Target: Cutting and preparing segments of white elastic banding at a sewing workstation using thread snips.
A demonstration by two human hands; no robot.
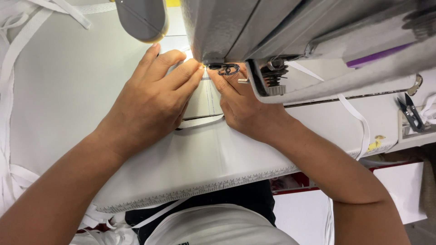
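Both hands lie on the table [68, 90] under the sewing machine [290, 36], the left hand [150, 102] left of the right hand [243, 106], a strap [200, 121] between them. Snips [411, 113] lie far right, loose straps [9, 81] at the left edge.

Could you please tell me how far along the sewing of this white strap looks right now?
Done: little can be told; no finished seam shows. In hand: left hand and right hand press the strap flat at the sewing machine foot. Left: loose strap trails right, unsewn; snips lie unused.
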